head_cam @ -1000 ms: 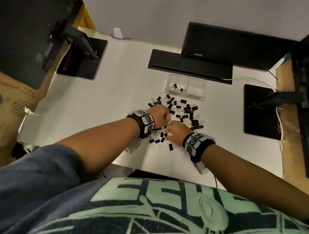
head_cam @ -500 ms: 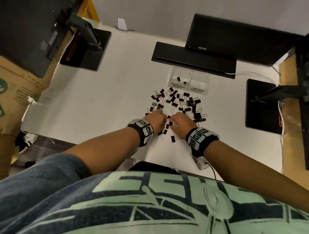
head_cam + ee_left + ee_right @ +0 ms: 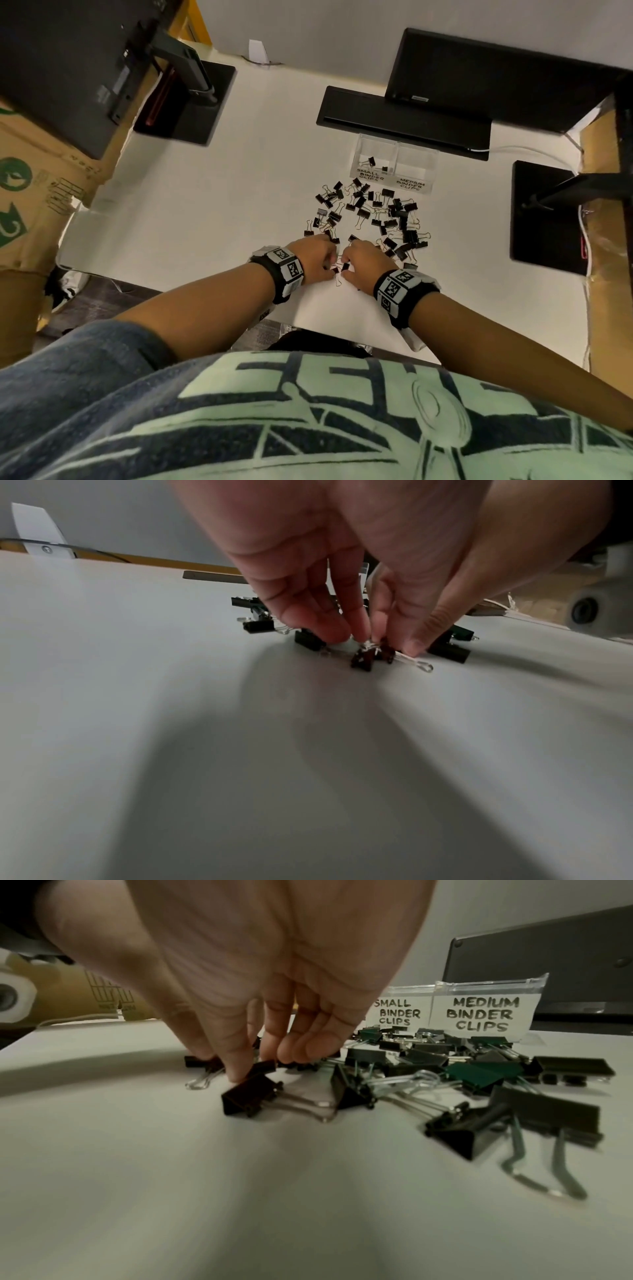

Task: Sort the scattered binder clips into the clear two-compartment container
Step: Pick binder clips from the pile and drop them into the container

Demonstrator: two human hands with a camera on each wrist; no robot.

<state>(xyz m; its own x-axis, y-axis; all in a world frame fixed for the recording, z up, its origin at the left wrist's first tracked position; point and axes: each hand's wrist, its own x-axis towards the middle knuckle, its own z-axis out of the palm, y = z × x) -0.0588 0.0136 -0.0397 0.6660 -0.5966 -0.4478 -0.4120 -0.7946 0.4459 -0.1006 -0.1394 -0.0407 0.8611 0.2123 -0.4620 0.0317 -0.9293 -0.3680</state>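
Several black binder clips lie scattered on the white desk in front of the clear container. Its left half is labelled SMALL BINDER CLIPS and holds two clips. The right half is labelled MEDIUM. Both hands work at the pile's near edge, almost touching. My left hand pinches a small clip between thumb and fingers. My right hand curls down onto a small clip, thumb tip against a larger clip.
A black keyboard and monitor base lie just behind the container. Black stand bases sit at the far left and right. Cardboard boxes flank the desk. The desk's near edge runs under my wrists.
My left hand has dropped from a raised fist above the pile to the desk beside the right hand. Both sets of fingertips have closed onto clips at the near edge.
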